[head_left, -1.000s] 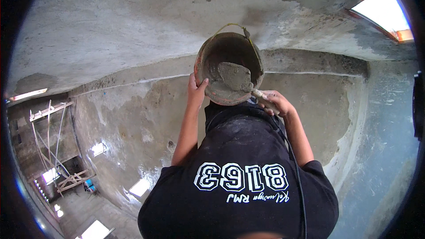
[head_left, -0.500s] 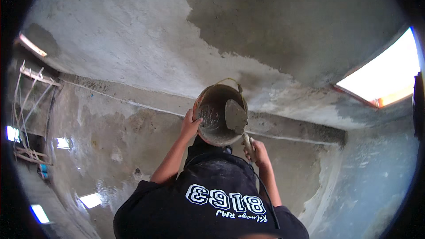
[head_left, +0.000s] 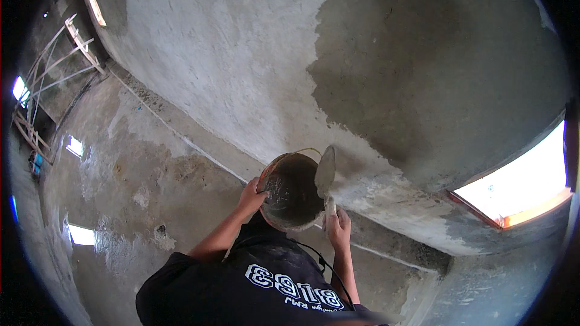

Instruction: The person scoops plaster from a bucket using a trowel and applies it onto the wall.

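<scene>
My left hand (head_left: 250, 199) grips the left rim of a round bucket (head_left: 279, 196), its thumb hooked over the edge. The bucket is tilted so its mouth faces up toward me, and wet grey residue coats the inside. A thin yellowish handle (head_left: 309, 150) arches over the far rim. In my right hand (head_left: 339, 227) is a trowel (head_left: 325, 172), fingers closed round its pale handle. The grey-smeared blade points away from me at the bucket's right rim; whether it touches the rim I cannot tell.
Ahead stands a plastered wall (head_left: 241, 54) with a darker damp patch (head_left: 386, 66). A bright window opening (head_left: 513, 175) is at the right. Wooden scaffolding (head_left: 60, 66) stands far left. The wet floor (head_left: 151, 193) shows shiny reflections. A dark cord (head_left: 320, 256) hangs by my shirt.
The trowel blade has come up out of the bucket's mouth to its right rim and turned more edge-on. My view has swung round, and the bucket sits lower in it.
</scene>
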`<act>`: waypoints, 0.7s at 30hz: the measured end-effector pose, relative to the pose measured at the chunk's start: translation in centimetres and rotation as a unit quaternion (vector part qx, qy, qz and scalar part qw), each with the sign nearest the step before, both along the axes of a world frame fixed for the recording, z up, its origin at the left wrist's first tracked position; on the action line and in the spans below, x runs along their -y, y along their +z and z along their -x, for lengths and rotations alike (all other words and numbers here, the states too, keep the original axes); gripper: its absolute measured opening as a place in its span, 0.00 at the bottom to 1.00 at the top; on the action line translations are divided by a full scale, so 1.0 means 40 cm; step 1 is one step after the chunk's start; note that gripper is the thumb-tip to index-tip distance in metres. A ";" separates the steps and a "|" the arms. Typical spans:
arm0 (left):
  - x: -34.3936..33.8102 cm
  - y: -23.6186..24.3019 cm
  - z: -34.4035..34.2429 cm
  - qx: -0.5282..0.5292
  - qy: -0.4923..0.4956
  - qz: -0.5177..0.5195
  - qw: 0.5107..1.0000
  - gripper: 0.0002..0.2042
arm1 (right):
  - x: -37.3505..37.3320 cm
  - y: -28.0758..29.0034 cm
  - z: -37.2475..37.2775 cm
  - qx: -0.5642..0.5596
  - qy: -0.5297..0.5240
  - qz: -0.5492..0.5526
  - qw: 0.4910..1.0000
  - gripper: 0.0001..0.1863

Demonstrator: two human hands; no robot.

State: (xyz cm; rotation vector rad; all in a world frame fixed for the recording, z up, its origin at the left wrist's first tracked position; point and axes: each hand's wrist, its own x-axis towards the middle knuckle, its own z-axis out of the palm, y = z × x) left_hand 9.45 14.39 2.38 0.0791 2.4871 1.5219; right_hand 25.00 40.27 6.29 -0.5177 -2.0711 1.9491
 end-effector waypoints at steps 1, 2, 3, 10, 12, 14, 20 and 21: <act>0.009 -0.002 0.003 -0.010 0.009 -0.003 1.000 0.24 | 0.014 0.038 0.034 -0.010 0.012 0.005 1.000 0.10; 0.020 -0.005 0.004 0.002 -0.001 -0.007 1.000 0.23 | 0.031 0.080 0.069 -0.068 0.001 -0.003 0.998 0.08; 0.030 -0.010 0.006 0.015 -0.013 -0.010 1.000 0.22 | 0.045 0.125 0.106 -0.126 -0.011 -0.012 0.992 0.06; 0.058 -0.070 -0.013 -0.024 0.030 -0.041 0.998 0.18 | 0.112 0.323 0.363 -0.097 0.066 0.104 0.988 0.10; 0.056 -0.074 -0.017 -0.022 0.018 -0.041 0.999 0.19 | 0.120 0.343 0.444 -0.142 0.037 -0.032 0.989 0.12; 0.048 -0.070 -0.025 -0.023 0.011 -0.044 0.999 0.20 | 0.123 0.364 0.541 -0.161 0.007 -0.094 0.982 0.15; 0.074 -0.034 -0.038 -0.056 0.012 0.006 0.998 0.21 | 0.105 0.438 0.764 -0.285 -0.135 -0.404 0.858 0.18; 0.083 -0.029 -0.036 -0.041 0.015 -0.019 0.999 0.21 | 0.109 0.440 0.781 -0.257 -0.133 -0.421 0.859 0.18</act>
